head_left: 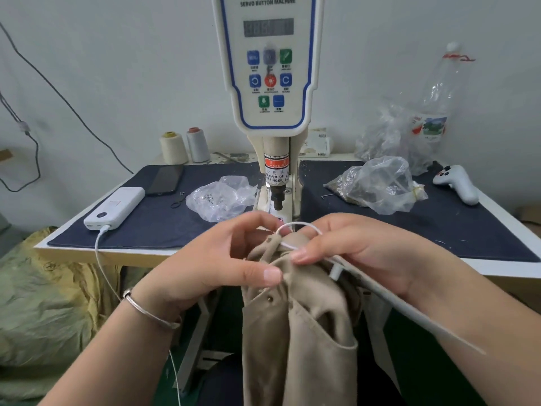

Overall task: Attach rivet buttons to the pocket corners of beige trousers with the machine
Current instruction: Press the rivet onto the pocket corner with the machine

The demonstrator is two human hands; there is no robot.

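- Both hands pinch the beige trousers [295, 317] bunched just before the button machine [270, 83]: left grip [222, 265], right grip [345, 247].
- Navy-covered desk [439, 218] carries the machine against a white wall [117, 68].

The machine [268, 63] bore the heading "SERVO BUTTON MACHINE" at the top of its white control panel [268, 83]. Below that panel, a red label [276, 164] on the machine's column read "WARNING". Just under the red label, black print read "CARE OF FINGER". The panel's display digits and button captions were too blurred to read.
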